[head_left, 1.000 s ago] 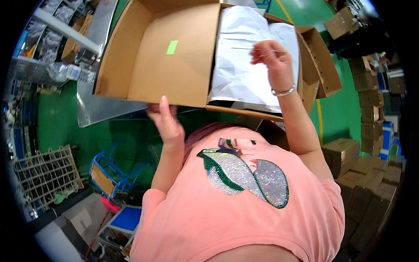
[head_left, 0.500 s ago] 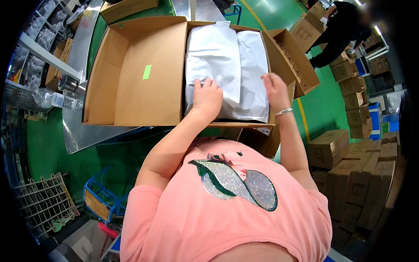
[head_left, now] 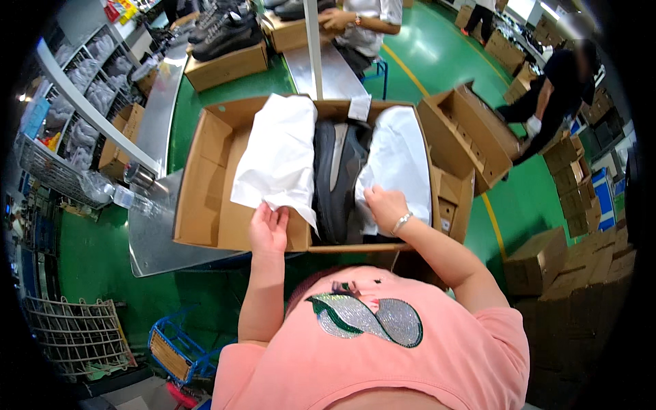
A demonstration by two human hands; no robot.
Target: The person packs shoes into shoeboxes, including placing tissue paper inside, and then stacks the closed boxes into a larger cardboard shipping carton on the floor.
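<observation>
An open cardboard shoebox (head_left: 205, 198) lies before me, its lid side spread to the left. Inside its right half a dark grey and black shoe (head_left: 333, 181) shows between two flaps of white wrapping paper. The left flap of paper (head_left: 277, 154) is folded out over the lid. My left hand (head_left: 268, 229), palm up, is closed on the near edge of that flap. My right hand (head_left: 386, 210) pinches the right flap of paper (head_left: 400, 150) beside the shoe. Whatever lies under the right flap is hidden.
Open cardboard boxes (head_left: 471, 137) stand just right of the shoebox. Black shoes (head_left: 229, 37) sit on a box across the metal table (head_left: 154, 236). A white post (head_left: 313, 48) rises behind. One person sits opposite; another person (head_left: 553, 96) handles cartons at right. Cartons (head_left: 536, 260) stack at lower right.
The left paper flap has been opened leftward, uncovering the shoe. My left hand moved left and nearer with the paper; my right hand moved left onto the right flap. The view has shifted.
</observation>
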